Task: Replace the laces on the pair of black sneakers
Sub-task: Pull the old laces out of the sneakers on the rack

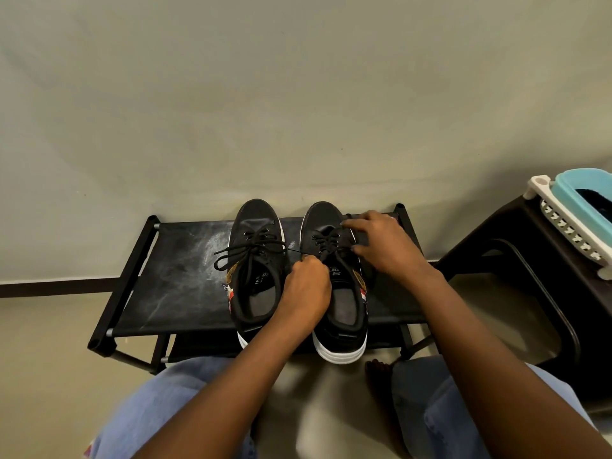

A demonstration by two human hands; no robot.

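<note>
Two black sneakers w/ white soles are sitting side by side on the top shelf of a low black rack (172,279), toes pointing at the wall (298,94), heels hanging a bit over the near edge. The left sneaker (256,260) is lying w/ its black lace (245,251) undone, loose ends trailing out to the left over the shelf fabric. The right sneaker (334,283) is the one being worked on.

Left hand (306,288) is curling into a fist over the gap btwn the two shoes, approx at the tongue of the right sneaker, and is gripping a strand of its lace (326,241); a thin bit of lace is sticking out from the knuckles toward the left shoe. Right hand (381,243) is lying across the front of the right sneaker, fingers spread and bent, fingertips pinching the lace near the upper eyelets.

Person is sitting w/ knees in blue jeans (185,409) at the bottom of view, bare toes showing just under the right shoe's heel. A dark plastic stool (516,270) is standing right of the rack, carrying a white basket (569,226) w/ a light-blue tub (586,193) in it
</note>
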